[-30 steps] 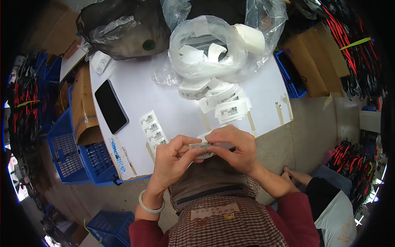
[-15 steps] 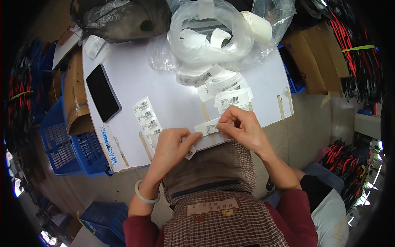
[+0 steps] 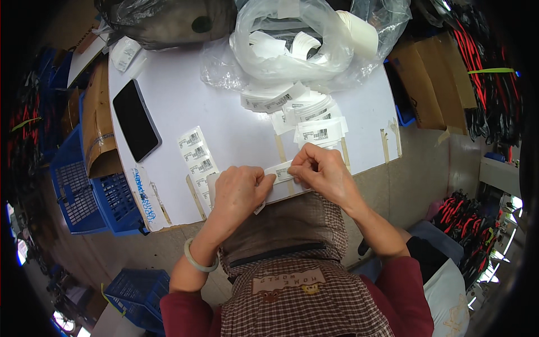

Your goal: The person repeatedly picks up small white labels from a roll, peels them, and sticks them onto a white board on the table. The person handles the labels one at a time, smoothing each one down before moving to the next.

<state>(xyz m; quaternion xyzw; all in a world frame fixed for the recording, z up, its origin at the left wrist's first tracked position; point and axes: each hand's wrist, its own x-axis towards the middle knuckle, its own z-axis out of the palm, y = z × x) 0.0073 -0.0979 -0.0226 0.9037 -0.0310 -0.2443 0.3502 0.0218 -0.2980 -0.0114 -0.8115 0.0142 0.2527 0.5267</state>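
A narrow white paper tag (image 3: pixel 279 171) with a barcode sticker lies at the table's near edge, between my hands. My left hand (image 3: pixel 240 192) is closed, its thumb and forefinger at the tag's left end. With curled, pinching fingers my right hand (image 3: pixel 324 173) holds the right end; its fingertips hide part of it. A strip of barcode stickers (image 3: pixel 197 160) runs down the table to beneath my left hand, which covers its lower part. Beyond my right hand sits a fanned pile of barcoded tags (image 3: pixel 320 132), with another fanned stack (image 3: pixel 272 100) behind it.
A clear plastic bag (image 3: pixel 247 64) holding paper rolls stands at the far side, beside a dark bag (image 3: pixel 168 25). A phone (image 3: pixel 136 121) lies on the left of the white table (image 3: pixel 224 132). Blue crates (image 3: pixel 78 182) and cardboard boxes (image 3: pixel 429 84) flank the table.
My right fingertips have shifted slightly left along the tag. My left hand has turned a little, and less of the strip's end shows below it. The view has shifted slightly.
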